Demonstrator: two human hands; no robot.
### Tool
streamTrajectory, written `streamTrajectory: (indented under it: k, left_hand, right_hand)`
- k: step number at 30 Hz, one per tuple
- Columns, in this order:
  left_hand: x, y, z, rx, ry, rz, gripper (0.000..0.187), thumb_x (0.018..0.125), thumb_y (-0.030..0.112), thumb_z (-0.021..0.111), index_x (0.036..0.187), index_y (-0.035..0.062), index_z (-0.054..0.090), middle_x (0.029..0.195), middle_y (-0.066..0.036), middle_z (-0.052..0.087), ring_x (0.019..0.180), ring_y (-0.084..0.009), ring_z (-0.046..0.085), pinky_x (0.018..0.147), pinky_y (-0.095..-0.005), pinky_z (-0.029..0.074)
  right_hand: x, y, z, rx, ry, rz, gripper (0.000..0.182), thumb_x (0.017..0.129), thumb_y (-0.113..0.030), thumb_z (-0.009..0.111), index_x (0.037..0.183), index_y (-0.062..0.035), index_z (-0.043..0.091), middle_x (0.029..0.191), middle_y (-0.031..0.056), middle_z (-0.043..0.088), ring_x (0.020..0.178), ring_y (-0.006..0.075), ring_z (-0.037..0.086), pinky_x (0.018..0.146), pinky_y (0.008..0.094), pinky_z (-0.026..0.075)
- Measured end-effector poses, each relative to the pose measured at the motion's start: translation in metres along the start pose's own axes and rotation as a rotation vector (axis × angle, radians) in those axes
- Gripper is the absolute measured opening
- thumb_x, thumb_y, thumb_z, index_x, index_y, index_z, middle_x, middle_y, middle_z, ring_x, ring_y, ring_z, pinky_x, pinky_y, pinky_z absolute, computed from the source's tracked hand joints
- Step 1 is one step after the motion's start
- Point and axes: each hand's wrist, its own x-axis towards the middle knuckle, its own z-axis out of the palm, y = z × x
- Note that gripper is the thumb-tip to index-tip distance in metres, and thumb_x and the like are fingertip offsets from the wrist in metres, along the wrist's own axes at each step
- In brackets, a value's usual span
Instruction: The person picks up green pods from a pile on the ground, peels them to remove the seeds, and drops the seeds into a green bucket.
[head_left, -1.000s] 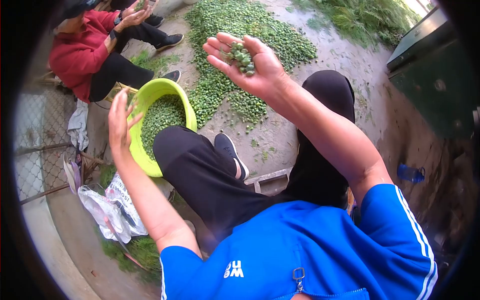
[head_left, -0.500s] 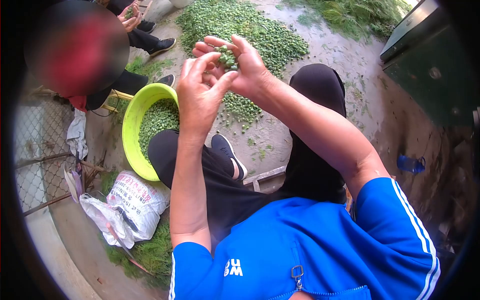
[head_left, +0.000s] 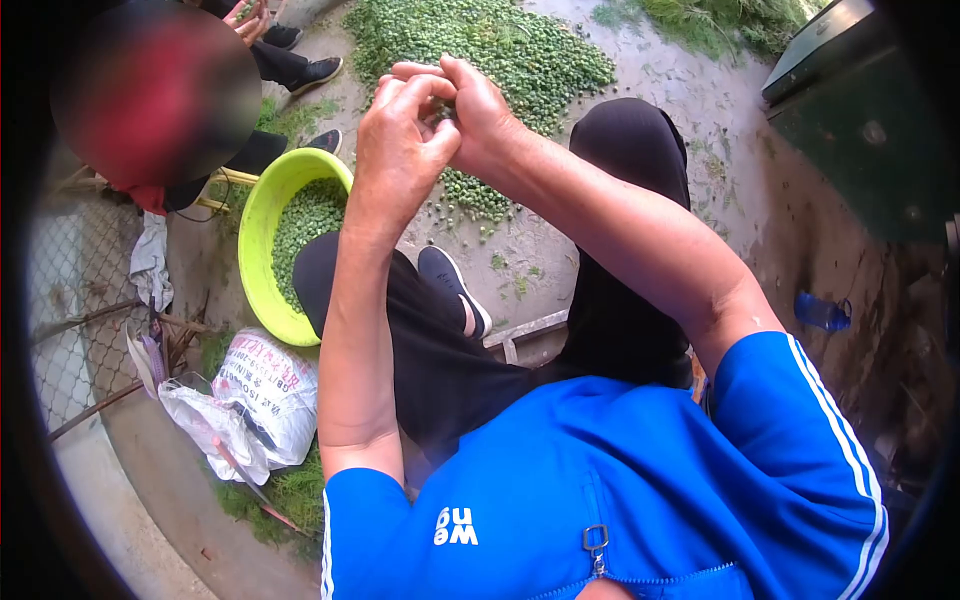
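Observation:
My right hand (head_left: 483, 112) is cupped in front of me, its fingers curled round small round green fruits (head_left: 446, 113), of which only a little shows. Over its palm bends my left hand (head_left: 397, 150), with thumb and fingers drawn together; what they pinch, if anything, is hidden. Beyond both hands a wide heap of the same green fruits (head_left: 480, 55) covers the ground. By my left knee stands a yellow-green basin (head_left: 258, 255) partly filled with green fruits (head_left: 308, 220).
A white printed sack (head_left: 270, 390) lies at left on feathery green stems (head_left: 300, 490). Another person's legs (head_left: 290, 68) and hand (head_left: 252, 22) are at upper left. A dark green metal box (head_left: 850, 140) and a blue plastic container (head_left: 822, 311) are at right.
My left hand has closed further over my right palm, covering most of the green fruits visible before. The fingers of my right hand have curled inward.

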Motion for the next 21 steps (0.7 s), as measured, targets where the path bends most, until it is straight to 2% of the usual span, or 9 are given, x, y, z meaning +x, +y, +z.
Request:
streamTrajectory:
  k: [2,4,5,6,8,9,12,17,21]
  left_hand:
    - [0.001,-0.008,0.001,0.016,0.011,0.007,0.027,0.075,-0.002,0.058,0.101,0.0044,0.061,0.092,-0.005,0.057,0.074,-0.0116,0.057,0.064,-0.0241,0.047]
    - [-0.001,-0.014,-0.002,-0.511,-0.08,-0.361,0.026,0.08,-0.003,0.055,0.103,0.0051,0.061,0.092,-0.004,0.058,0.072,-0.0083,0.057,0.061,-0.0208,0.047]
    - [-0.002,-0.019,-0.004,-0.626,-0.058,-0.34,0.028,0.083,-0.003,0.052,0.109,0.0038,0.059,0.094,-0.003,0.056,0.07,-0.006,0.056,0.057,-0.0182,0.046]
    - [-0.004,-0.025,-0.006,-0.626,-0.056,-0.342,0.028,0.083,-0.003,0.052,0.109,0.0038,0.059,0.094,-0.003,0.056,0.07,-0.006,0.056,0.057,-0.0182,0.046]
    - [-0.006,-0.037,-0.009,-1.122,-0.012,-0.456,0.031,0.084,-0.003,0.052,0.114,0.0017,0.056,0.095,-0.004,0.055,0.069,-0.0075,0.055,0.056,-0.0187,0.046]
    - [-0.007,-0.042,-0.012,-1.244,-0.016,-0.474,0.035,0.084,-0.002,0.052,0.12,0.0001,0.051,0.098,-0.006,0.055,0.071,-0.0092,0.053,0.056,-0.0197,0.045]
    - [-0.008,-0.049,-0.016,-1.485,-0.02,-0.487,0.034,0.084,-0.004,0.05,0.118,-0.0004,0.051,0.094,-0.007,0.058,0.07,-0.0112,0.056,0.058,-0.0223,0.047]
    - [-0.011,-0.042,-0.019,-1.706,-0.02,-0.498,0.03,0.09,0.006,0.047,0.12,0.0003,0.05,0.096,-0.01,0.059,0.079,-0.0157,0.054,0.058,-0.0229,0.046]
    - [-0.013,-0.046,-0.021,-1.805,-0.061,-0.529,0.021,0.095,0.017,0.046,0.108,0.0026,0.055,0.095,-0.01,0.059,0.079,-0.018,0.053,0.056,-0.0227,0.044]
  right_hand:
    - [0.002,-0.003,0.0,-0.004,0.019,-0.006,0.05,0.098,-0.032,0.023,0.113,0.0054,0.053,0.111,0.0213,0.058,0.102,0.0301,0.056,0.095,0.0436,0.045]
    - [0.004,-0.001,-0.002,0.077,-0.036,-0.009,0.044,0.097,-0.034,0.029,0.109,0.0001,0.053,0.102,0.016,0.058,0.087,0.0276,0.055,0.065,0.0417,0.05]
    - [0.005,-0.004,-0.003,0.062,-0.006,0.006,0.044,0.097,-0.033,0.029,0.109,0.0003,0.054,0.104,0.0167,0.058,0.087,0.0281,0.055,0.063,0.0423,0.047]
    - [0.003,-0.005,-0.001,0.062,-0.006,0.008,0.044,0.097,-0.033,0.029,0.109,0.0003,0.054,0.104,0.0167,0.058,0.087,0.0281,0.055,0.063,0.0423,0.047]
    - [0.0,-0.005,0.005,0.123,0.064,0.005,0.044,0.097,-0.032,0.028,0.11,0.0009,0.054,0.105,0.0177,0.058,0.088,0.0286,0.054,0.07,0.0431,0.047]
    - [0.002,-0.005,0.002,0.135,0.032,0.019,0.043,0.097,-0.03,0.029,0.11,0.0028,0.054,0.106,0.02,0.058,0.092,0.0292,0.054,0.078,0.0426,0.047]
    - [0.004,-0.004,-0.002,0.15,0.052,0.005,0.043,0.097,-0.028,0.03,0.11,0.005,0.054,0.105,0.0215,0.058,0.092,0.0298,0.054,0.081,0.042,0.047]
    - [-0.001,-0.004,0.003,0.206,0.043,0.037,0.043,0.097,-0.027,0.03,0.111,0.0066,0.053,0.108,0.023,0.056,0.092,0.0303,0.053,0.083,0.0402,0.047]
    - [-0.002,-0.003,0.004,0.172,0.03,0.029,0.045,0.098,-0.027,0.028,0.113,0.0089,0.051,0.112,0.025,0.053,0.103,0.0342,0.052,0.091,0.0431,0.046]
